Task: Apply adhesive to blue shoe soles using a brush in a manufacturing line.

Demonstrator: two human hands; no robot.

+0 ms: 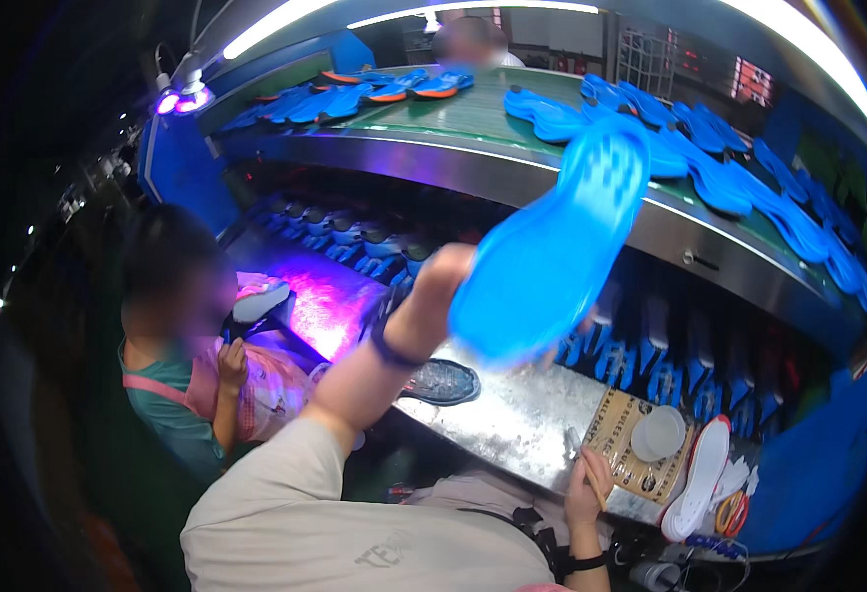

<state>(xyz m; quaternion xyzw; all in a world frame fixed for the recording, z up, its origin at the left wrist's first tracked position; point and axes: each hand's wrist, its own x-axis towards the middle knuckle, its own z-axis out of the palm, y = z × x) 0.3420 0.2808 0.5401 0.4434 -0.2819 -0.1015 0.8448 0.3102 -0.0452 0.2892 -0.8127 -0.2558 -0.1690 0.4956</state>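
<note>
Fingers of the left hand (pixel 441 276) clamp the left edge of a blue sole (pixel 542 266), raised before the conveyor (pixel 433 126); those of the right hand (pixel 583 489) close around a wooden-handled tool (pixel 588 469), near a white cup (pixel 658 434)

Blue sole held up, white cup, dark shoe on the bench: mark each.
Blue sole (pixel 527 286): head view, on its broad lower part.
White cup (pixel 658 434): head view, on its visible middle.
Dark shoe (pixel 443 383): head view, on the middle of its upper.
</note>
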